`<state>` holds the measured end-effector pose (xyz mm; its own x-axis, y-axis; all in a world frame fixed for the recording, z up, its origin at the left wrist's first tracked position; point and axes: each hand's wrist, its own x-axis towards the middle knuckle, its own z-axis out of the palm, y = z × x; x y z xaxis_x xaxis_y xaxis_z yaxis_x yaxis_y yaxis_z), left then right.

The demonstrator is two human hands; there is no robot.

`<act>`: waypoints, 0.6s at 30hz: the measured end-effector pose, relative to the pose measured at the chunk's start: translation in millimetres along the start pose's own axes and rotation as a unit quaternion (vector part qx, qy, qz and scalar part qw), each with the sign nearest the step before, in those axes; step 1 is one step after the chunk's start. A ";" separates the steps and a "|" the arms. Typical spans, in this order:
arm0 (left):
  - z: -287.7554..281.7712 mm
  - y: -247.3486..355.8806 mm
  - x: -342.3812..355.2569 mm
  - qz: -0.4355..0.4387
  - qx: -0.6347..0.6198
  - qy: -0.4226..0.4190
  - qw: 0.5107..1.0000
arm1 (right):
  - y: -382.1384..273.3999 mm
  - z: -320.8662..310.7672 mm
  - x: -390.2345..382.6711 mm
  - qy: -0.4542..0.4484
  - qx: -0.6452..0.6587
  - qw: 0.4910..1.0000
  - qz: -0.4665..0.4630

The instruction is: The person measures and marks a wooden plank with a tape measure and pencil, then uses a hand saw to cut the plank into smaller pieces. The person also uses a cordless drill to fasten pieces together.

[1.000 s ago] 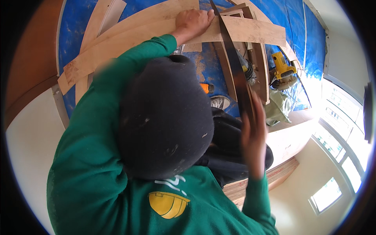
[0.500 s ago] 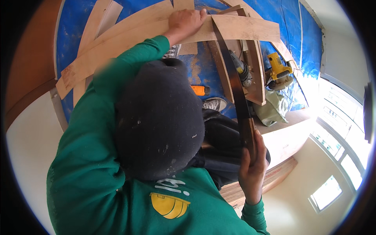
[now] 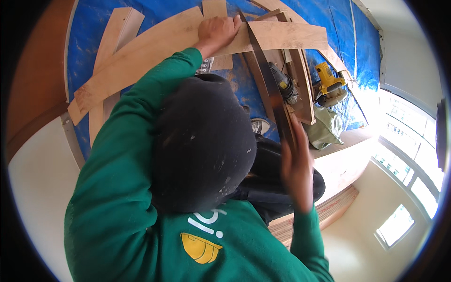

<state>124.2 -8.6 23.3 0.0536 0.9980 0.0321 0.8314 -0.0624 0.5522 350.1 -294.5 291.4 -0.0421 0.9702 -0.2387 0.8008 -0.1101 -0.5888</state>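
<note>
My left hand [image 3: 217, 34] is closed over a long, pale wooden board [image 3: 141, 61], pressing it from above. My right hand [image 3: 299, 164], blurred by motion, grips the wooden handle of a handsaw [image 3: 268, 77]. The saw's dark blade runs across the board just right of my left hand, its tip past the far edge. To the right of the blade, the board's end [image 3: 296, 35] lies over a wooden frame [image 3: 305, 89]. My raised knee in black trousers [image 3: 204, 141] hides part of the floor below the board.
A grey and black power tool [image 3: 283, 82] lies inside the frame. Right of it are a yellow power tool [image 3: 330, 77] and an olive cloth bag [image 3: 324, 127]. Blue sheeting [image 3: 345, 28] covers the floor. More boards [image 3: 109, 42] lie at the left; stacked sheets [image 3: 338, 207] stand at the lower right.
My right hand has pushed the saw forward, so more of its blade extends past the board. My left hand stays on the board. My knee now covers an orange object seen earlier.
</note>
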 end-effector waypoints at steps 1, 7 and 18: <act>2.4 -0.9 -1.1 0.002 0.002 0.003 1.000 | -4.1 -15.7 -29.0 -0.012 -0.037 0.999 0.010; 5.8 0.4 -9.6 0.009 -0.003 0.014 1.000 | 11.2 40.2 64.5 0.017 0.009 0.999 -0.040; 5.0 -1.1 -7.3 0.020 -0.003 -0.002 1.000 | 5.3 1.3 -28.7 0.013 -0.042 0.999 -0.010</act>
<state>125.7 -15.8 18.2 0.0885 0.9948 0.0505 0.8251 -0.1016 0.5558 354.7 -323.2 294.1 -0.0446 0.9774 -0.2065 0.8467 -0.0727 -0.5270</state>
